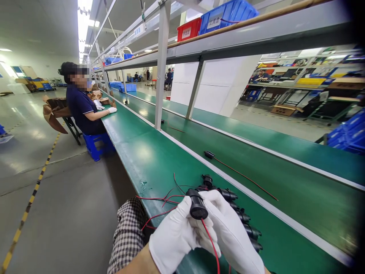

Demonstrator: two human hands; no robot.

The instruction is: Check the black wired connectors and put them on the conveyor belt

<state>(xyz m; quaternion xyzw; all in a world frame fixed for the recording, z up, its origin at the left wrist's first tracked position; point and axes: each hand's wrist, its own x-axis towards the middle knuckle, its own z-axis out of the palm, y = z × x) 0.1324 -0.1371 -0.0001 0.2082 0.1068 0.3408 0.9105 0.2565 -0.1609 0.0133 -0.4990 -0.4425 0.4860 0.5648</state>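
Both my hands wear white gloves and meet over the near end of the green bench. Between them is a black cylindrical part point(197, 204) with a red wire hanging from its lower end. My left hand point(175, 236) grips it from the left, thumb along its side. From the right, my right hand point(228, 228) closes its fingers on the same part. Several similar black parts point(249, 230) lie in a row beside and behind my right hand, partly hidden by it. Loose red and dark wires point(159, 198) spread over the bench to the left of the held part.
A black part with a long wire point(209, 154) lies on the belt point(182, 142) beyond the white rail. A metal post point(162, 68) rises ahead. Red point(188, 30) and blue point(225, 17) bins stand on the overhead shelf. A person point(82, 102) with white gloves sits farther along the bench.
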